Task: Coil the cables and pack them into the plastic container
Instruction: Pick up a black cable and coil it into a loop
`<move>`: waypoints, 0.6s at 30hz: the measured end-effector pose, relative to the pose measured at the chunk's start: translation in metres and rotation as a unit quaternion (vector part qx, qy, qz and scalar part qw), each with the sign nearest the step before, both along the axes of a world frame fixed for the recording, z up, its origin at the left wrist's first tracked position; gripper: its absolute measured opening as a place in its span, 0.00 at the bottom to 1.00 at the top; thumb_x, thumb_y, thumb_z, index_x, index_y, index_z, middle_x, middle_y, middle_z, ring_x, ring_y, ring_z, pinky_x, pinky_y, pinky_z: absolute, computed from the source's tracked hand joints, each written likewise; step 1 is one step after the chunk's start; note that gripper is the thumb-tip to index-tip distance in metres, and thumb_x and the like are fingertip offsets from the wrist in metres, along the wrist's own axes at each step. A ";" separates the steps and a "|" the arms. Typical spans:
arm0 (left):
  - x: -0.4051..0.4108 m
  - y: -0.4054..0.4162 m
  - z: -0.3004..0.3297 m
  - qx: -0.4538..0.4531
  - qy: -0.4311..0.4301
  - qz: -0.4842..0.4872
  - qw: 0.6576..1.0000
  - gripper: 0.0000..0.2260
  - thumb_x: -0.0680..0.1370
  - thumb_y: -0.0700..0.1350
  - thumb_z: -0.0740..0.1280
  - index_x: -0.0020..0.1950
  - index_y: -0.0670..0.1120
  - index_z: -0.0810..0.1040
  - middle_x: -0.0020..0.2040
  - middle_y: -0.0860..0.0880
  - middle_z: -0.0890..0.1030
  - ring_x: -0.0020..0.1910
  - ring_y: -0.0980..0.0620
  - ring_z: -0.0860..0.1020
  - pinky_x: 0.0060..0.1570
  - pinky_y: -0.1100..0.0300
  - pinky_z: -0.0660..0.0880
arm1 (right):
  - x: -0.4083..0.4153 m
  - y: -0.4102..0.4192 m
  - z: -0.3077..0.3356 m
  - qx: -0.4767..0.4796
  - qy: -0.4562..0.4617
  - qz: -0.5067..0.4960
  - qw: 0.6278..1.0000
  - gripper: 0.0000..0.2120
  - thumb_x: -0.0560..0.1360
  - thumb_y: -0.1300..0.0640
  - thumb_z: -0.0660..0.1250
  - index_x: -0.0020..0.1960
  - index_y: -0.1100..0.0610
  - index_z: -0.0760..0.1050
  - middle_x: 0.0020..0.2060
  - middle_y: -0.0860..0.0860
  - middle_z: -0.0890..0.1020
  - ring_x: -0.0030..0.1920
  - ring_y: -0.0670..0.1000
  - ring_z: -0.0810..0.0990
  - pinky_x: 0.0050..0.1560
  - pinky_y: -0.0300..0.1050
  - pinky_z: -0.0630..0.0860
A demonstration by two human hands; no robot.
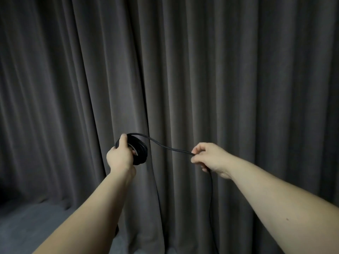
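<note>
Black cable [170, 147] half coiled, held up in mid-air before a grey curtain [220, 70].

Wound bundle sits in the left hand [120, 155], fingers curled round the loops; free run crosses to the right hand [209, 157], pinched between thumb and fingers, then drops out of sight below. Looks light, limp, slightly springy; best gripped across all loops so none slip. No container in view.

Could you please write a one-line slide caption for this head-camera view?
Left hand grips a coil of black cable while right hand pinches the loose strand before a grey curtain.
</note>
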State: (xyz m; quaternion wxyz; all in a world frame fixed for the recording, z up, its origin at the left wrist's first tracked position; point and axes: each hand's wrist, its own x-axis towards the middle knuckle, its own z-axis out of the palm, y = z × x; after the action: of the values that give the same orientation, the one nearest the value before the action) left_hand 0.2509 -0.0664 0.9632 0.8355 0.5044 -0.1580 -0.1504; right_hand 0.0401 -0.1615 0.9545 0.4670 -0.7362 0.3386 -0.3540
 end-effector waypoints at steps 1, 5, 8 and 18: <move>0.001 0.001 -0.001 0.000 0.008 0.004 1.000 0.14 0.74 0.55 0.68 0.43 0.44 0.75 0.36 0.46 0.76 0.36 0.49 0.73 0.38 0.58 0.71 | 0.001 -0.001 -0.003 -0.006 -0.006 -0.007 1.000 0.09 0.72 0.68 0.67 0.41 0.56 0.73 0.30 0.52 0.74 0.27 0.47 0.69 0.25 0.36 0.66; -0.010 0.000 -0.003 0.026 -0.040 0.007 0.999 0.12 0.76 0.52 0.68 0.40 0.45 0.74 0.33 0.48 0.74 0.31 0.52 0.72 0.33 0.61 0.70 | 0.013 0.007 -0.002 -0.257 0.140 -0.074 0.953 0.05 0.73 0.61 0.68 0.44 0.52 0.79 0.36 0.47 0.78 0.38 0.47 0.76 0.37 0.36 0.70; -0.017 0.000 -0.005 0.065 -0.107 0.002 0.992 0.11 0.76 0.51 0.67 0.40 0.44 0.74 0.32 0.48 0.75 0.32 0.52 0.73 0.33 0.60 0.70 | 0.021 0.026 0.004 -0.386 0.287 -0.017 0.876 0.07 0.76 0.56 0.65 0.50 0.47 0.79 0.47 0.45 0.79 0.51 0.50 0.77 0.49 0.41 0.72; -0.028 0.003 -0.019 0.112 -0.233 -0.245 0.934 0.19 0.78 0.58 0.66 0.43 0.42 0.80 0.30 0.48 0.77 0.30 0.52 0.75 0.41 0.57 0.71 | 0.036 0.043 0.031 -0.285 0.065 0.090 0.952 0.05 0.70 0.60 0.73 0.45 0.53 0.84 0.34 0.41 0.80 0.38 0.37 0.78 0.44 0.30 0.73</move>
State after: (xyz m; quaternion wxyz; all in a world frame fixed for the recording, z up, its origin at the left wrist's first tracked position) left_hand 0.2225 -0.0632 0.9446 0.6505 0.5615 -0.4489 -0.2450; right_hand 0.0758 -0.1187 0.9856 0.2448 -0.8875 0.1853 -0.3437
